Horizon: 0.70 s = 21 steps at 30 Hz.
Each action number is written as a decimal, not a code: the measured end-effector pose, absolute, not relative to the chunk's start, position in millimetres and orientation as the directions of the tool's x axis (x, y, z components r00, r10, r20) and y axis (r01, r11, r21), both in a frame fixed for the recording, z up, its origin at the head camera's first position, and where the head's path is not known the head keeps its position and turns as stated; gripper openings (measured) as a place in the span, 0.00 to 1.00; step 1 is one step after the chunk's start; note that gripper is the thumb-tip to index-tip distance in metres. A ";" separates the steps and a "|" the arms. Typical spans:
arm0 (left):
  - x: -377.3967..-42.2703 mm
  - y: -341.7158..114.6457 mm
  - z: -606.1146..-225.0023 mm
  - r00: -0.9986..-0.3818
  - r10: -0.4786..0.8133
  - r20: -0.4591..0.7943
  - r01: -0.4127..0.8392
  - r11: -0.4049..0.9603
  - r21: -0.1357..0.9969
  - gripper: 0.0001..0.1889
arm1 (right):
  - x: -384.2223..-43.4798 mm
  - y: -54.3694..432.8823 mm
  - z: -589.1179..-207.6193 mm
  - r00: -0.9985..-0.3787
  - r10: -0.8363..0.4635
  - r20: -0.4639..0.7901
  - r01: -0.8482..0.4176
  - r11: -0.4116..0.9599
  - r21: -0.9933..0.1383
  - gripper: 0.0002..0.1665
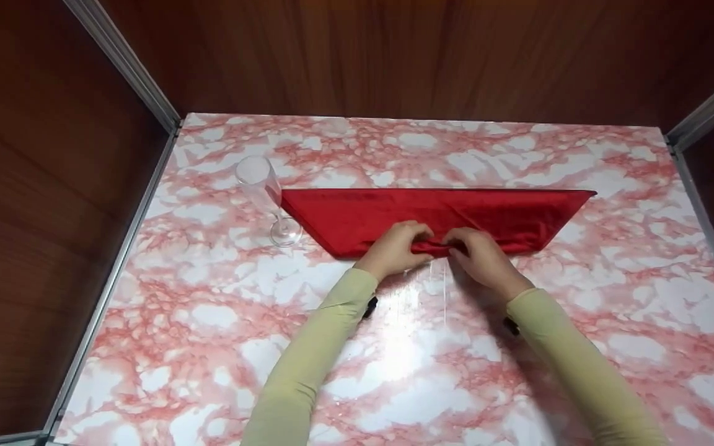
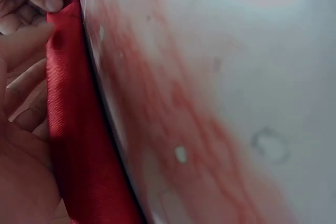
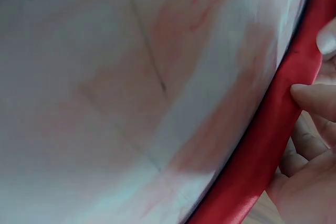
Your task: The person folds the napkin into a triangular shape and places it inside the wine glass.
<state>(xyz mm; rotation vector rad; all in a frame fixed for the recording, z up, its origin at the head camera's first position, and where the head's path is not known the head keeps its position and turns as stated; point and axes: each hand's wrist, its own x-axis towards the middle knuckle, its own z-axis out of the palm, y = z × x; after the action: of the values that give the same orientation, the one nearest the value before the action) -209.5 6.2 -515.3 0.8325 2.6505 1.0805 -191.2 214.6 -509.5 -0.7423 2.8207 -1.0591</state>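
A shiny red cloth (image 1: 344,217) lies in the head view with a long straight far side and slanted ends. Its near edge is turned over into a narrow band with a dark border, seen as a red strip (image 2: 79,124) in the left wrist view. My left hand (image 1: 396,249) pinches this band left of its middle, thumb on the near side. Close beside it, my right hand (image 1: 483,255) pinches the same band between thumb and fingers. In the right wrist view the right thumb presses on the red band (image 3: 262,135). The fingers behind the cloth are partly hidden.
A clear stemmed glass (image 1: 264,186) stands left of the cloth, close to its left corner. The pink and white marbled table (image 1: 220,347) is bordered by brown wood-look panels (image 1: 394,62) at the back and sides, with metal rails (image 1: 127,62) at the corners.
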 end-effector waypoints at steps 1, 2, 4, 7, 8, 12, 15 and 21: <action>-209.2 6.4 -515.5 -0.830 0.554 0.057 0.441 0.590 0.676 0.18 | -191.4 214.7 -509.4 -0.886 -0.446 0.126 -0.418 0.652 -0.632 0.10; -208.9 6.6 -515.7 -0.829 0.556 0.058 0.446 0.595 0.669 0.18 | -191.6 214.8 -509.2 -0.887 -0.444 0.125 -0.415 0.650 -0.637 0.10; -208.4 7.1 -515.6 -0.830 0.555 0.061 0.450 0.600 0.661 0.17 | -191.9 214.9 -508.8 -0.889 -0.442 0.119 -0.406 0.643 -0.649 0.10; -207.7 8.5 -515.0 -0.832 0.550 0.070 0.453 0.602 0.658 0.13 | -192.3 215.4 -508.2 -0.891 -0.439 0.114 -0.396 0.631 -0.667 0.10; -207.7 9.2 -514.8 -0.833 0.549 0.074 0.453 0.597 0.662 0.12 | -192.4 215.5 -507.9 -0.892 -0.438 0.113 -0.393 0.626 -0.674 0.10; -208.3 11.9 -513.9 -0.832 0.549 0.087 0.450 0.573 0.686 0.09 | -193.0 215.8 -507.5 -0.896 -0.429 0.112 -0.378 0.606 -0.700 0.10; -208.9 12.9 -514.2 -0.833 0.547 0.082 0.438 0.563 0.700 0.08 | -192.8 215.5 -507.4 -0.902 -0.419 0.108 -0.363 0.597 -0.716 0.10; -209.5 13.4 -515.8 -0.841 0.536 0.074 0.413 0.548 0.727 0.08 | -191.7 214.6 -509.2 -0.908 -0.398 0.132 -0.365 0.595 -0.716 0.10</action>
<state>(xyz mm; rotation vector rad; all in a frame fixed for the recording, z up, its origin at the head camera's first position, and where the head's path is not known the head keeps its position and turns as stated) -209.5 13.4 -515.8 0.8103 2.6231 1.1691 -191.7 214.6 -509.2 -0.6626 2.7690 -1.2273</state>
